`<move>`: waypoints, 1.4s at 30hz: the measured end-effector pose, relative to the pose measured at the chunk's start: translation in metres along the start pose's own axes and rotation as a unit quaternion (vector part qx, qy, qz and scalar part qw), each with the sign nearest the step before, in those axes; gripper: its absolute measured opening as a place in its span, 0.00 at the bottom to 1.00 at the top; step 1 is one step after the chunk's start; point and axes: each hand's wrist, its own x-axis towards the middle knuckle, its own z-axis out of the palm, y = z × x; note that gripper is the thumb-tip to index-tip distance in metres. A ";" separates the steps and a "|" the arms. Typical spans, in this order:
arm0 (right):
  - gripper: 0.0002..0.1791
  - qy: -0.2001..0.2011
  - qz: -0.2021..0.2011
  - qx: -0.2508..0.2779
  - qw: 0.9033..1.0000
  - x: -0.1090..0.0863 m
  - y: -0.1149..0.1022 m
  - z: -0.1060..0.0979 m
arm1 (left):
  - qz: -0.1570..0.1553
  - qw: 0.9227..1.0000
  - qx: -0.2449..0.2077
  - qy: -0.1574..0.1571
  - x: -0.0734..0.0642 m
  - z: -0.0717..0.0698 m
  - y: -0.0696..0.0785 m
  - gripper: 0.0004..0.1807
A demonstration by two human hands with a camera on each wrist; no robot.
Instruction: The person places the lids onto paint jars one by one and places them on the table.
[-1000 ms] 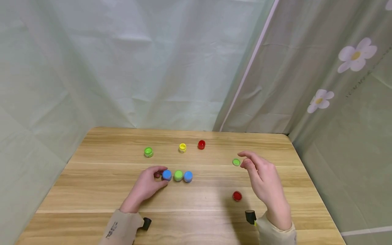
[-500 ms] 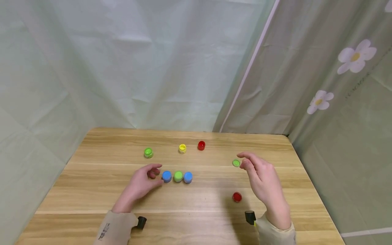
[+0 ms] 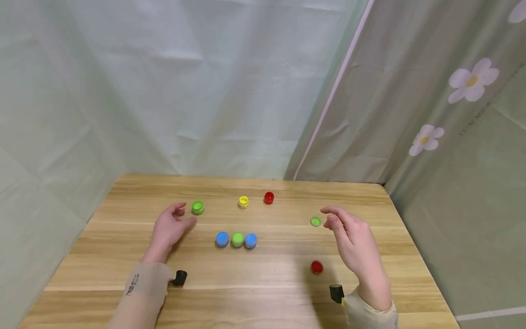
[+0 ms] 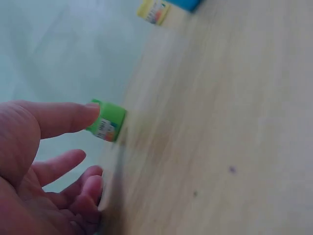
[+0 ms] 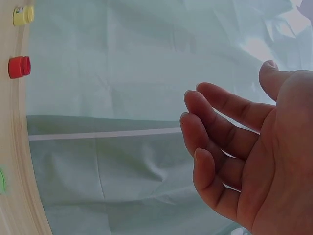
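Beside the uncapped green paint jar (image 3: 198, 209) at the left, my left hand (image 3: 169, 228) reaches with thumb and fingers spread apart. In the left wrist view the thumb overlaps this green jar (image 4: 111, 122), but whether it touches cannot be told. My right hand (image 3: 356, 242) hovers over the table's right side, loosely curved and holding nothing. A green lid (image 3: 315, 221) lies near its fingertips, and a red lid (image 3: 317, 267) lies closer to me. In the middle stand a capped blue jar (image 3: 222, 240), a capped green jar (image 3: 238, 240) and another blue jar (image 3: 251, 241) in a row.
An uncapped yellow jar (image 3: 244, 202) and an uncapped red jar (image 3: 269, 198) stand toward the back of the wooden table (image 3: 255, 297). Behind the table's far edge hangs a pale curtain (image 3: 230, 91).
My left hand has left the left blue jar and moved away to the far left, beside the uncapped green jar. The right hand has stayed almost still.
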 end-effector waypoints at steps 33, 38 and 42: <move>0.13 -0.029 0.012 0.003 1.000 0.000 0.001 0.002 | 0.026 0.999 0.029 0.024 0.023 0.012 -0.011 0.31; 0.15 -0.036 0.043 0.003 0.998 0.000 0.006 0.000 | 0.035 0.998 -0.030 0.049 0.011 0.005 -0.008 0.29; 0.18 -0.048 0.065 0.004 0.997 0.000 0.012 -0.002 | 0.054 0.993 -0.092 0.044 -0.006 0.003 0.007 0.30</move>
